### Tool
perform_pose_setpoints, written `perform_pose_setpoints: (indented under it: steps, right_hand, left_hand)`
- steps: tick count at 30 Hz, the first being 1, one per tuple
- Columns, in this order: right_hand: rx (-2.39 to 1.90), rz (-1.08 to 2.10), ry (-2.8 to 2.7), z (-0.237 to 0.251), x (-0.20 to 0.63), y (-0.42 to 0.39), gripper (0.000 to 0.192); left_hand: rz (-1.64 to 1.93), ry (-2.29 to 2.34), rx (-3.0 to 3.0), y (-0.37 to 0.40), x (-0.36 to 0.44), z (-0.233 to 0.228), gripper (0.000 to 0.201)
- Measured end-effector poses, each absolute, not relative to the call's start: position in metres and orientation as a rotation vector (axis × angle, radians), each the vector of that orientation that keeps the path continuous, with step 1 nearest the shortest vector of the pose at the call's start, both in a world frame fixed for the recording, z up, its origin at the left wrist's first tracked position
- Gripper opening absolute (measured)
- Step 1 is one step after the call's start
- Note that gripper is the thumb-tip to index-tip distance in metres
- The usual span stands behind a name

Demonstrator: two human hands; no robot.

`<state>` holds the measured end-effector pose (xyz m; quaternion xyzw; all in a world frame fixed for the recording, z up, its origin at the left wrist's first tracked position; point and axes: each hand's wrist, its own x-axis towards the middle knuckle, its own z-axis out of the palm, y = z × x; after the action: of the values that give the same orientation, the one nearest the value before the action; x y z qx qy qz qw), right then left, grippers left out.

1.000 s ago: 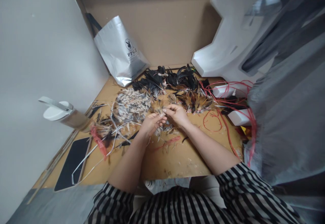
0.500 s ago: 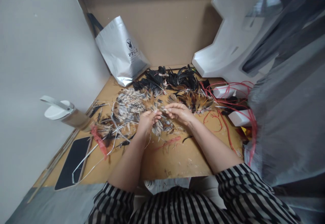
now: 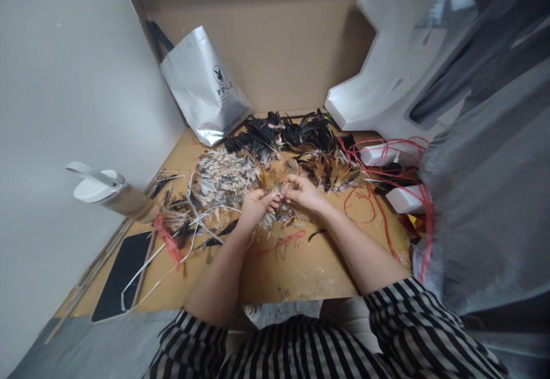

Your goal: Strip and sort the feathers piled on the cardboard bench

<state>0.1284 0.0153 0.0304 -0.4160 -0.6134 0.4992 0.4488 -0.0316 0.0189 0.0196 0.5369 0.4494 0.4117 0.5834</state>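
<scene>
My left hand (image 3: 254,206) and my right hand (image 3: 303,192) meet fingertip to fingertip over a cardboard work surface (image 3: 301,264). Both pinch a small bunch of tan and speckled feathers (image 3: 275,182) between them. Just left of the hands lies a heap of grey-white speckled feathers (image 3: 221,177). Black feathers (image 3: 296,132) are piled behind, and brown-orange feathers (image 3: 330,171) lie to the right of my right hand. Loose feathers (image 3: 281,215) sit under the hands.
A silver shopping bag (image 3: 205,86) leans on the cardboard back wall. Red cords (image 3: 378,195) tangle at the right near white foam blocks (image 3: 401,198). A white-lidded bottle (image 3: 109,192), a dark phone (image 3: 124,273) and white straps (image 3: 146,270) lie at the left.
The hands stayed together over the same spot. The fingers reworked their pinch on the small feather bunch, and the left hand shifted slightly right.
</scene>
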Motion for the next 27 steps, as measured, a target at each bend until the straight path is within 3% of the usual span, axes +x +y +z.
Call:
perform_pose_setpoints:
  steps: [16, 27]
  right_hand:
    - [-0.901, 1.591, -1.051, 0.034, 0.128, 0.017, 0.027]
    - [-0.910, 1.453, -1.025, 0.027, 0.126, 0.022, 0.028]
  left_hand:
    - [0.874, 0.831, 0.898, 0.022, -0.039, 0.017, 0.019]
    - [0.832, 0.763, 0.852, 0.022, -0.040, 0.019, 0.016]
